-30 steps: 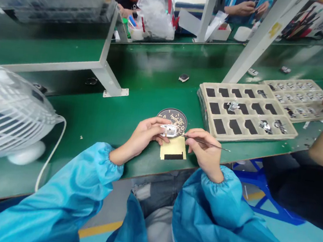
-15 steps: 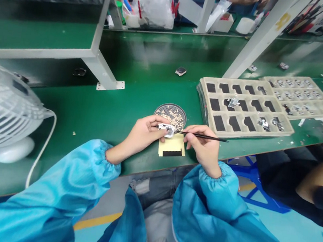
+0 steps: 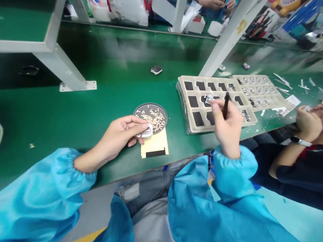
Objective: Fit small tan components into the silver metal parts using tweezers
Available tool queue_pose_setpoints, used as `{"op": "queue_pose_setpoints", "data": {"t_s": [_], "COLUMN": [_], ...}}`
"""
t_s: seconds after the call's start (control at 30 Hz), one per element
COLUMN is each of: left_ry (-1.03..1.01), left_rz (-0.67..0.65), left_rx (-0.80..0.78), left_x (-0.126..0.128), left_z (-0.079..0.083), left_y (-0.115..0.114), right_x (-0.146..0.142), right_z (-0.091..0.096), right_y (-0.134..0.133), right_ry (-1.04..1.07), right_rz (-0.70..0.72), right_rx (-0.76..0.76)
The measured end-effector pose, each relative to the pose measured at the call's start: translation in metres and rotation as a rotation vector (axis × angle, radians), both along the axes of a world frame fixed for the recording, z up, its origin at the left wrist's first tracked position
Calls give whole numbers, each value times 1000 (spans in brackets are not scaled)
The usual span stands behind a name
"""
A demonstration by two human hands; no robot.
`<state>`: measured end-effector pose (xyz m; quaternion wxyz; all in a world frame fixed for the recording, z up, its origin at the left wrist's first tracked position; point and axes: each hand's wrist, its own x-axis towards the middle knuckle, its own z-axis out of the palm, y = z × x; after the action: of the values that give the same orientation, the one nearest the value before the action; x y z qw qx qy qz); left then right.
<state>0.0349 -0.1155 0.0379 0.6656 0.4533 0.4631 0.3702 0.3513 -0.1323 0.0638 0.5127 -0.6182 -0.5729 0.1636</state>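
My left hand (image 3: pixel 118 136) pinches a small white plastic device housing (image 3: pixel 147 131) between thumb and fingers, just in front of a round dark mesh dish (image 3: pixel 165 115) of tiny beige pieces. My right hand (image 3: pixel 228 123) is over the pale compartment tray (image 3: pixel 189 118). Slim black tweezers (image 3: pixel 226 105) stand upright in its grip. Its thumb and forefinger reach a small silver part (image 3: pixel 208 99) in the middle row; whether they grip it I cannot tell. Below the dish lies a yellow paper pad (image 3: pixel 155 144) with a black strip.
A second tray (image 3: pixel 280 99) of small parts adjoins the first. A small dark-topped device (image 3: pixel 156 70) lies further back. A white post (image 3: pixel 227 35) rises behind the tray, and a shelf leg (image 3: pixel 68 68) stands left. At right are a co-worker's hands (image 3: pixel 311 120).
My right hand has left the housing and moved right to the tray, the tweezers now upright. My left hand still holds the housing, now tilted. The view has turned right.
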Motion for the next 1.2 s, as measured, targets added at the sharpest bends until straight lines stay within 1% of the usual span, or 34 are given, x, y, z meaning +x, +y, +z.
{"op": "queue_pose_setpoints", "data": {"t_s": [0.03,0.1,0.13,0.2,0.27,0.37,0.43,0.5,0.53,0.6,0.67,0.7,0.73,0.8,0.87,0.97,1.07,1.2], "left_ry": [-15,-51,-71,-107,-130,-154,-164,-161,-155,-143,-140,-141,-142,-142,-129,-109,-116,-143], "left_rz": [8,12,9,-5,-19,-31,-29,-27,-24,-21,-25,-28,-31,-33,-30,-41,-58,-107], "left_rx": [-4,-9,-7,5,15,25,44,75,89,105,110,113,120,149,203,291,341,343], "left_x": [0,1,2,2,3,3,3,3,3,4,4,4,4,4,5,5,5,5], "left_z": [0,-1,-1,0,1,2,1,0,-1,-2,-3,-3,-4,-5,-6,-7,-7,-7], "left_y": [0,0,-1,-2,-4,-5,-6,-6,-7,-7,-8,-8,-8,-8,-9,-11,-14,-18], "right_x": [17,43,52,63,66,60,48,26,11,-22,-54,-68,-80,-97,-106,-110,-109,-108], "right_z": [2,-1,-3,-10,-14,-12,-7,-1,1,1,-5,-10,-15,-24,-32,-36,-35,-35], "right_y": [14,40,51,64,68,63,51,34,23,2,-15,-20,-23,-25,-23,-23,-25,-27], "right_ry": [-144,-404,-484,-562,-558,-456,-328,-156,-55,114,288,360,423,524,605,692,676,619], "right_rz": [-100,-140,-144,-156,-188,-229,-219,-157,-103,52,239,309,353,387,383,379,389,383], "right_rx": [21,-42,-73,-116,-131,-91,-1,83,92,-5,-149,-209,-251,-299,-324,-362,-388,-388]}}
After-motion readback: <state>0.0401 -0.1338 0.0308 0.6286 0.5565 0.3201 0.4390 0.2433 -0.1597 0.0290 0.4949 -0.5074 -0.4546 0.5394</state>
